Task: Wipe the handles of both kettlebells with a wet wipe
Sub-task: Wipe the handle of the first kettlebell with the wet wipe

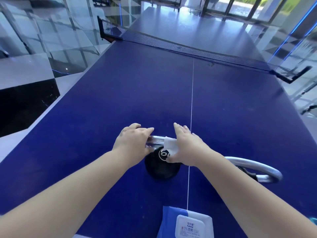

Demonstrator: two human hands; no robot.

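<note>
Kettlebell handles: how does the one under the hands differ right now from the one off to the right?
The nearer handle is gripped by the left hand, with the right hand pressing a white wet wipe on it; the right-side handle is untouched. The nearer handle's black kettlebell body shows; the other's body is mostly hidden behind the right forearm. Both are shiny silver loops on the blue table.

Table top [120,100]: deep blue, divided by a thin white centre line [191,103]. Net [171,43]: dark mesh, carried on black posts. Near kettlebell [161,166]: black body, marked with a white ring and white figure; handle [157,140] silver. Second kettlebell's handle [257,166]: silver, with a black part seen beneath. Wipe [169,146]: plain white. Wipe pack [185,224]: blue and white, white lid, blue and red print. Floor [29,78]: patterned in grey, white and black.
</note>
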